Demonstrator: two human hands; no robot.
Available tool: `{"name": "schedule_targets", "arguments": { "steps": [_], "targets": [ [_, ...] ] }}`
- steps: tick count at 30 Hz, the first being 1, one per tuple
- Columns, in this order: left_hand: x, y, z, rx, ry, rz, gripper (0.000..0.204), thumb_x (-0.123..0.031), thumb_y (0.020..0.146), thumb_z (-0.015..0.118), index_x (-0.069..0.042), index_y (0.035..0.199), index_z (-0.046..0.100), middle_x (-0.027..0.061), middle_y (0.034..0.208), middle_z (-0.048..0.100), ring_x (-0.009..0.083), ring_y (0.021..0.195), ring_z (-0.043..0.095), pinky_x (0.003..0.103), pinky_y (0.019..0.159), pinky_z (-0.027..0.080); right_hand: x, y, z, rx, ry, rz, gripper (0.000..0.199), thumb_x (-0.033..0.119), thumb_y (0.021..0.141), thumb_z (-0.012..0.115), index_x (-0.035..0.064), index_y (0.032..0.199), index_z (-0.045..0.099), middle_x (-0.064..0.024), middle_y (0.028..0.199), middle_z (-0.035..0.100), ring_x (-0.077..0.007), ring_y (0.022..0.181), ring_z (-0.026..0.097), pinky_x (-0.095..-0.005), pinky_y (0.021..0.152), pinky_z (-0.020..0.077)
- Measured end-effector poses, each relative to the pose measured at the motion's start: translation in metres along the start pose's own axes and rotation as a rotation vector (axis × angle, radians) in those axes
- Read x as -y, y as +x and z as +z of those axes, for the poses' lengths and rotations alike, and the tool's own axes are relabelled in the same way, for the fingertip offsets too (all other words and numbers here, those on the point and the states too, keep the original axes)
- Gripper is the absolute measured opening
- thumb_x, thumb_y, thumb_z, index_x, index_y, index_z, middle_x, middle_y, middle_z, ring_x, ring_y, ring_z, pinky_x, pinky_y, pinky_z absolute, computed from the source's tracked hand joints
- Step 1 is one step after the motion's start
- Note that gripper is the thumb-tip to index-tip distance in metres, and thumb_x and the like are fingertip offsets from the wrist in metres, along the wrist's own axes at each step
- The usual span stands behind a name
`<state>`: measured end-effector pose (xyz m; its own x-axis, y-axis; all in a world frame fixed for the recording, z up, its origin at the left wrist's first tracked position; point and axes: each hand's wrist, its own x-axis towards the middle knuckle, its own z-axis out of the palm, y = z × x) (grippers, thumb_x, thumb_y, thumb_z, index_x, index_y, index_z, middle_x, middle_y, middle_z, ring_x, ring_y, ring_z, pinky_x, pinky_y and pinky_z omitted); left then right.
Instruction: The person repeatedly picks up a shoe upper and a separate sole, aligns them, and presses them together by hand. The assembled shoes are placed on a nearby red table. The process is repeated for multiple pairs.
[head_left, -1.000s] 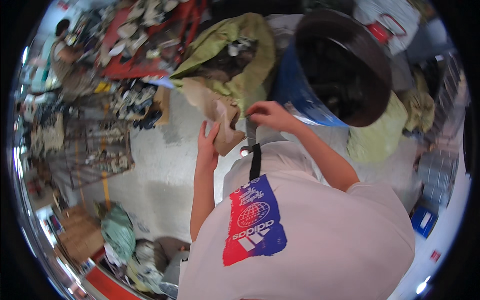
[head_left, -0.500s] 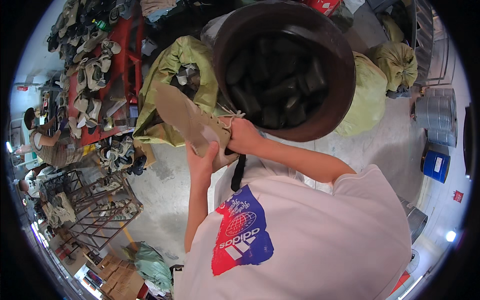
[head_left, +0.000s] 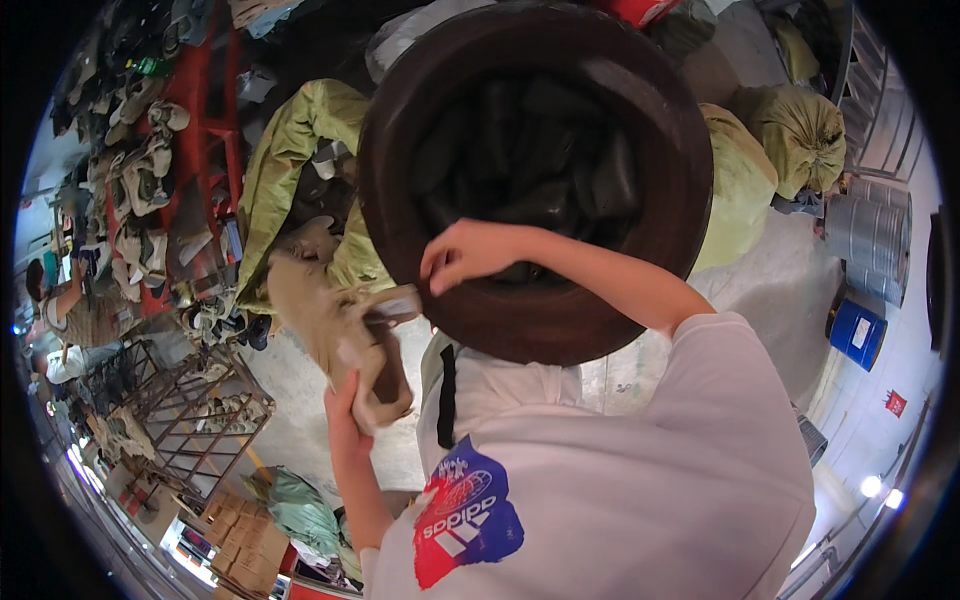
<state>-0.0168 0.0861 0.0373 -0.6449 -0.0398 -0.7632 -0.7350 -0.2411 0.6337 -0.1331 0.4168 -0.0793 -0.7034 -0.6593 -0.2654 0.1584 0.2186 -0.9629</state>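
Note:
A beige lace-up shoe (head_left: 318, 318) is in my left hand (head_left: 350, 415), gripped near its heel end. Its opening faces up toward me and the tongue (head_left: 398, 303) sticks out to the right. My right hand (head_left: 475, 255) is off the shoe, over the near left part of a big dark brown tub (head_left: 540, 330). Its fingers are loosely bent and apart from the thumb, with nothing visible between them. Inside the tub lie several dark, smooth, rounded pieces (head_left: 550, 205), dim in the shadow.
Left of the tub stands an open yellow-green sack (head_left: 285, 150) with shoes in it. A red rack (head_left: 208, 150) loaded with shoes is farther left, near a co-worker (head_left: 70, 300). Filled sacks (head_left: 790, 135), metal drums (head_left: 868, 240) and a blue drum (head_left: 856, 333) stand at right.
My right hand has let go of the shoe and moved up over the tub. The left hand has carried the shoe left and lower, turning its opening into view.

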Motion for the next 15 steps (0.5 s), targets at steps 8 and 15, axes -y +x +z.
{"name": "schedule_targets", "arguments": {
  "steps": [8, 15],
  "targets": [
    [0.072, -0.004, -0.032, -0.034, -0.856, -0.262, 0.064, -0.045, 0.097, 0.054, -0.004, 0.146, 0.048, 0.0151, 0.132, 0.065, 0.0287, 0.113, 0.067, 0.046, 0.089, 0.059, -0.190, -0.023, -0.142, -0.969, -0.787, 0.829, 0.052, 0.035, 0.091, 0.070, 0.0047, 0.133, 0.059, -0.0214, 0.135, 0.054, -0.0406, 0.129, 0.049, -0.0512, 0.108, 0.0411],
    [0.107, -0.003, -0.045, -0.175, -0.762, -0.295, 0.056, -0.042, 0.097, 0.053, -0.010, 0.143, 0.052, 0.0150, 0.130, 0.065, 0.0314, 0.111, 0.068, 0.048, 0.087, 0.059, -0.244, -0.046, -0.146, -0.773, -0.302, 0.929, 0.057, 0.047, 0.098, 0.059, -0.0045, 0.122, 0.063, -0.0295, 0.124, 0.065, -0.0455, 0.114, 0.063, -0.0512, 0.098, 0.0516]
  ]
}}
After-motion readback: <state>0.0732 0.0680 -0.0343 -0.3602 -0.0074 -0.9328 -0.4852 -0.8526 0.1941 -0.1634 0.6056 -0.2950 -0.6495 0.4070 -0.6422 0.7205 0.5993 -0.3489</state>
